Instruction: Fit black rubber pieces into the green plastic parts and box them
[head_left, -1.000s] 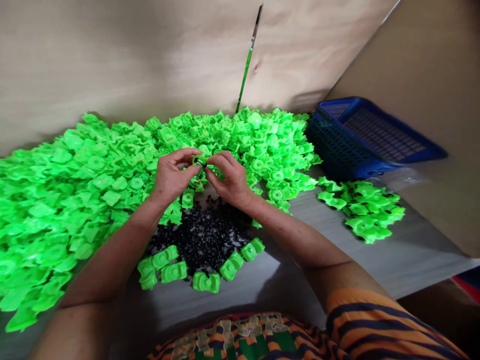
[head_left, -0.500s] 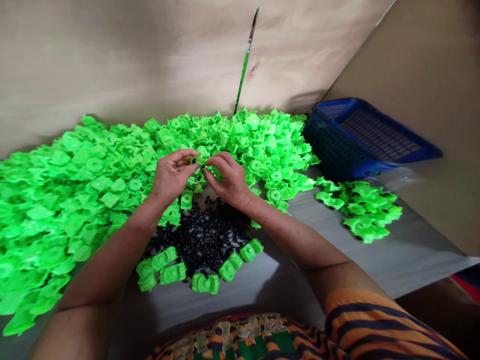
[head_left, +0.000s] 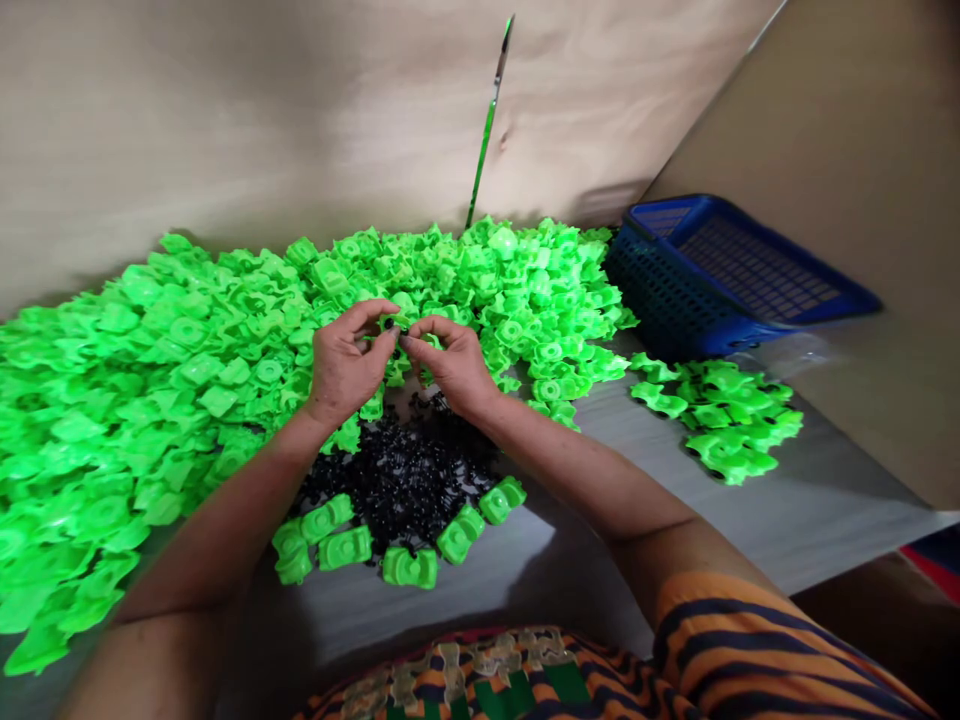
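Observation:
My left hand [head_left: 349, 362] and my right hand [head_left: 456, 368] meet above the table, fingertips pinched on one small green plastic toy car body [head_left: 400, 321]. Small black wheels show on it by both sets of fingertips; much of the piece is hidden by the fingers. Below my hands lies a heap of small black wheel parts [head_left: 412, 485]. Several green car bodies [head_left: 409, 567] sit in an arc along the heap's near edge. A large mound of loose green car bodies [head_left: 187, 335] spreads behind and to the left of my hands.
At the back right a blue plastic basket [head_left: 675, 285] leans tilted near the wall. In front of it lies a cluster of green cars [head_left: 739, 420] with black wheels showing. A thin green stick [head_left: 486, 140] stands against the back panel. The grey tabletop [head_left: 840, 500] ends at the right.
The fingers of both hands have shifted slightly around the toy car body, which shows less now. My right fingertips have moved a little left, closer to the left ones.

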